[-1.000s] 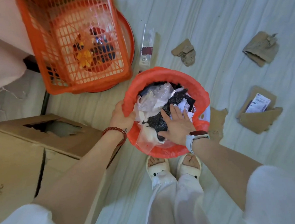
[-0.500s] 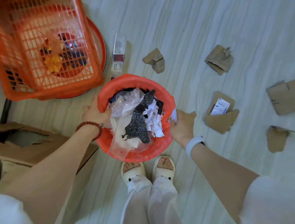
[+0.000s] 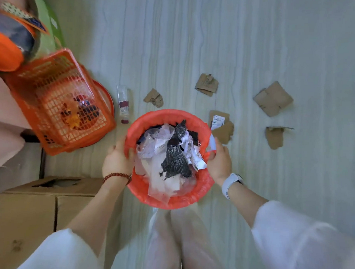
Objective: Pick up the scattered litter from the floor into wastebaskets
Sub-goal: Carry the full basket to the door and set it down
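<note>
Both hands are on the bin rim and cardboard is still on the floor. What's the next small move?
Probably free the right hand from the bin and take the nearest cardboard piece, beside the rim. The left hand can steady it.

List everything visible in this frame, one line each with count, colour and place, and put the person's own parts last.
wastebasket: 1, red liner over the rim, centre floor, heaped with litter
crumpled black wrapper: 1, black, on top of the heap
clear plastic and white paper scraps: several, in the wastebasket
cardboard pieces: 5, brown, scattered on the floor beyond and right of the wastebasket; one carries a white label
plastic tube: 1, clear with dark red band, floor left of the wastebasket
mesh basket: 1, orange, far left
cardboard box: 1, brown, lower left
left hand: grips the left rim, bead bracelet
right hand: grips the right rim, white watch
</note>
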Motion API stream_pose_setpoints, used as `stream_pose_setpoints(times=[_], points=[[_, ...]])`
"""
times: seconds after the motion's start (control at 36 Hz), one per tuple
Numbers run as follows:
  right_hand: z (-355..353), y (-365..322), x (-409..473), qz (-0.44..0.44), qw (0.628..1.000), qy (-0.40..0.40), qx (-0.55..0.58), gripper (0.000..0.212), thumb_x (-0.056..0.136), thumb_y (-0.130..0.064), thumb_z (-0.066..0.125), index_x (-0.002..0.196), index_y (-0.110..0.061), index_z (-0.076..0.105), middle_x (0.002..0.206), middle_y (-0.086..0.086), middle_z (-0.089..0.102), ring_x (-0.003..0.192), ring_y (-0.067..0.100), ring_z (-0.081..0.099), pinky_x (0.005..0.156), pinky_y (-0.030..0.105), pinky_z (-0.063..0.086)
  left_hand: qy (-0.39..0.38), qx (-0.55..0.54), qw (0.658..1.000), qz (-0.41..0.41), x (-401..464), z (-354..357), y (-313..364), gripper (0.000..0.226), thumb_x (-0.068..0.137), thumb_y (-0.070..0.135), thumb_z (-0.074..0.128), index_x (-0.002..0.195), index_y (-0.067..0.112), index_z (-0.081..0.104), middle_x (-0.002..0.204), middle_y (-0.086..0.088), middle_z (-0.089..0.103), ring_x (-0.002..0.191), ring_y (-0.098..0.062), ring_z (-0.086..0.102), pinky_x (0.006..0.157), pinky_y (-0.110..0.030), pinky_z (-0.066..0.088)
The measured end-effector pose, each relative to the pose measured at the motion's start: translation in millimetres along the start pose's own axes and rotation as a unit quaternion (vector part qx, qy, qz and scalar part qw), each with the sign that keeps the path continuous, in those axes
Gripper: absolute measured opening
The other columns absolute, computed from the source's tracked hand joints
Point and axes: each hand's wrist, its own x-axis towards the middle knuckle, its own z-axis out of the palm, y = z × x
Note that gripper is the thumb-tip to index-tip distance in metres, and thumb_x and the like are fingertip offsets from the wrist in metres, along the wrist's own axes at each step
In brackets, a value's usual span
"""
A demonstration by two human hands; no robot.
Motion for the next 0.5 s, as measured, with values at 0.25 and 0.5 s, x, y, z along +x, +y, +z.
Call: stream_pose_setpoints(times=[0.25, 0.5], points=[[-146.1, -6.6, -91.8, -0.029, 0.994, 0.098, 0.048, 0.054, 0.092, -0.004, 0.039, 0.143, -0.017, 0.03, 0.119, 0.021, 0.045, 0.095, 0.04, 0.055, 0.08, 0.038, 0.043, 0.044, 0.016, 0.993, 0.11, -88.1, -75.4, 99.5, 0.041, 0.094, 0.027, 0.042, 0.135, 0.025, 0.042, 0.118, -0.018, 0.055, 0.103, -0.038, 0.056, 0.082, -0.043, 0.047], [-241.0, 38.4, -121.0, -0.003, 0.97, 0.213, 0.114, 0.048, 0.091, -0.005, 0.039, 0.137, -0.016, 0.041, 0.127, 0.02, 0.047, 0.102, 0.037, 0.054, 0.075, 0.034, 0.042, 0.024, 0.054, 0.97, 0.237, -120.1, -83.9, 219.5, 0.038, 0.095, 0.027, 0.039, 0.132, 0.027, 0.046, 0.112, -0.017, 0.062, 0.1, -0.038, 0.058, 0.081, -0.04, 0.047]])
